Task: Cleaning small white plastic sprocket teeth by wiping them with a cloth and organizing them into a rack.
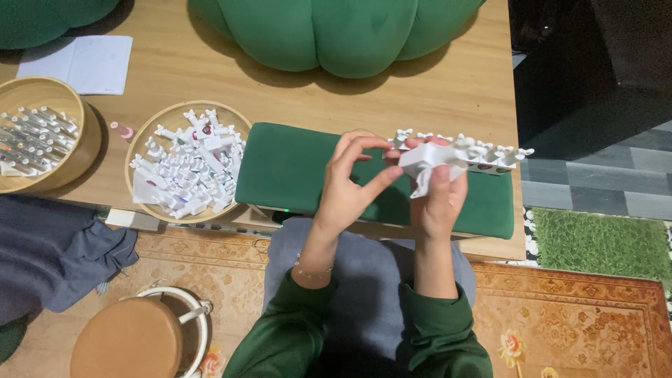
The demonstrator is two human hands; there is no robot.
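While the right hand (pixel 437 199) gripped a white plastic piece (pixel 427 164) above the worktop's (pixel 448 84) near edge, the left hand's (pixel 346 189) fingertips pinched it.

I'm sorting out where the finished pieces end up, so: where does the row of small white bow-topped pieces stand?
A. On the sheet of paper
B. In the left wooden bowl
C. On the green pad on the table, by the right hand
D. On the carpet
C: the row of white pieces stands along the far edge of the green pad, just beyond the right hand, which holds a white piece.
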